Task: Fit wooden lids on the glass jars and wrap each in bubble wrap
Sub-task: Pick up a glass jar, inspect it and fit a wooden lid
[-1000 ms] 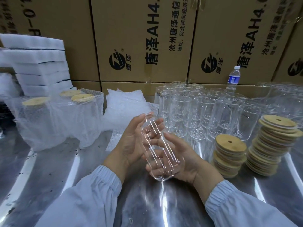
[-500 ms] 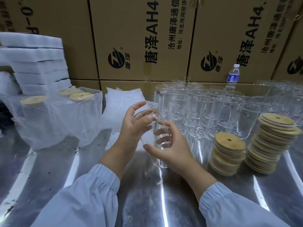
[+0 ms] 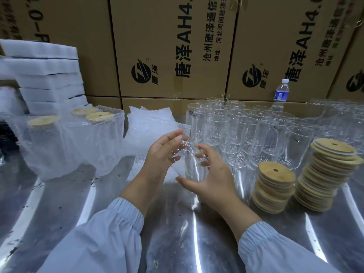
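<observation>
An empty clear glass jar (image 3: 192,168) stands upright on the shiny metal table (image 3: 173,237), between my two hands. My left hand (image 3: 162,154) lies against its left side near the rim with fingers almost straight. My right hand (image 3: 211,174) curls round its right side, thumb low at the front by the base. The jar has no lid. Two stacks of round wooden lids (image 3: 274,184) (image 3: 328,174) stand to the right. A pile of bubble wrap (image 3: 151,125) lies just behind my left hand.
Several empty glass jars (image 3: 246,131) crowd the table behind and right of my hands. Three lidded, wrapped jars (image 3: 59,142) stand at the left. White foam sheets (image 3: 45,75) are stacked at the far left. Cardboard boxes (image 3: 173,46) wall the back, with a water bottle (image 3: 281,93).
The jar lay tilted across both palms a second ago; now it stands upright on the table. My hands have shifted from cradling it to its sides.
</observation>
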